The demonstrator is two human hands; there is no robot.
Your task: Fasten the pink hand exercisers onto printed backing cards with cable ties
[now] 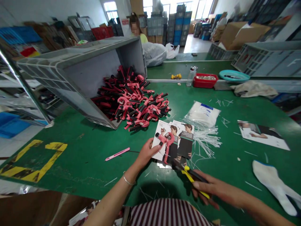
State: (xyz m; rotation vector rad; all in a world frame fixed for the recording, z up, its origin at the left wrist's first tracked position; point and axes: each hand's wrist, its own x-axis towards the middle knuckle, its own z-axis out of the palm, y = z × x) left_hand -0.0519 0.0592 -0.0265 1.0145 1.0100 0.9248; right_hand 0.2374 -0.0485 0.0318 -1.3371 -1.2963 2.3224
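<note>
My left hand is closed on a printed card, its thumb over a red tube cutter that lies against the card's face. More printed cards with a picture of a person lie just behind and under it. In my right hand are diagonal cutters with yellow and black handles. Their dark jaws are at the lower edge of the held card; whether they touch it I cannot tell. White cable ties spread out of a plastic bag to the right of the cards.
A grey crate lies on its side, spilling red and black tube cutters. A pink utility knife is at left. On the right are a loose card and a white glove. A red tray stands farther back.
</note>
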